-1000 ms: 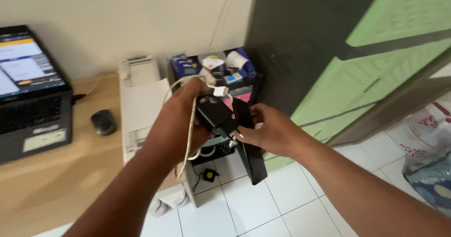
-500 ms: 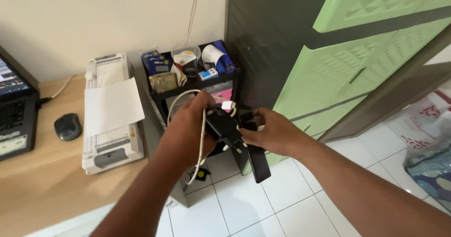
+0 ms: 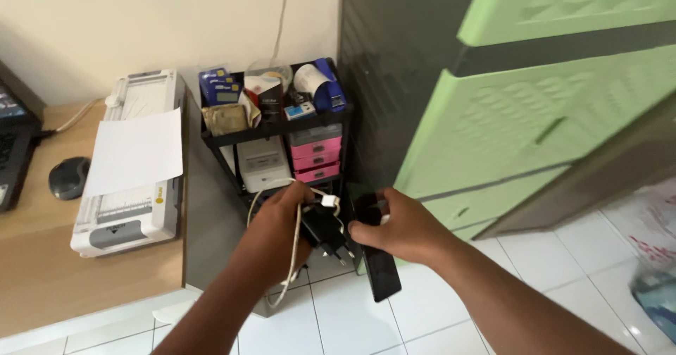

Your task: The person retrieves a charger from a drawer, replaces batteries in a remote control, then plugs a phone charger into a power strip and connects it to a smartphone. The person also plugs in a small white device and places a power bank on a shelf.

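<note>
Low in front of the black shelf rack, I have both hands close together over the tiled floor. My left hand is curled shut around a black charger and its white cable; the cable loops over my knuckles and hangs down toward the near side. The charger's metal prongs point right and near, just off my right fingertips. My right hand is closed on a flat black phone, thumb on its upper end, the lower end sticking out toward the floor. As I judge it, both items are picked up and in hand; the cable's white plug sits at the top of the charger, near the phone but not joined to it. On the desk to the left lie a paper trimmer and a mouse.
</note>
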